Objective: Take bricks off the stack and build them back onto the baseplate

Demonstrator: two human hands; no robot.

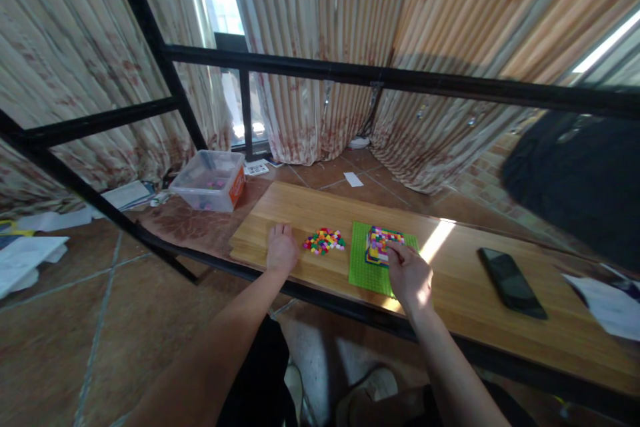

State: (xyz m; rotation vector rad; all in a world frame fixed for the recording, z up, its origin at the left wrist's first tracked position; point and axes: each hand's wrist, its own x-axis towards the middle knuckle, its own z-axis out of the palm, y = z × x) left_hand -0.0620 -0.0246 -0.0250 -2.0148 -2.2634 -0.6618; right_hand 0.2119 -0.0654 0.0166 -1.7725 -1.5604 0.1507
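A green baseplate lies on the wooden table, carrying a small multicoloured brick build. My right hand rests on the plate, fingertips pinched against the build's near right corner; whether a brick is in them is hidden. A loose pile of small coloured bricks lies left of the plate. My left hand lies on the table to the left of that pile, fingers curled under, holding nothing that I can see.
A black phone lies on the table to the right, with white paper beyond it. A clear plastic bin stands at the far left. Black frame bars cross in front of the curtains. A dark shape hangs at right.
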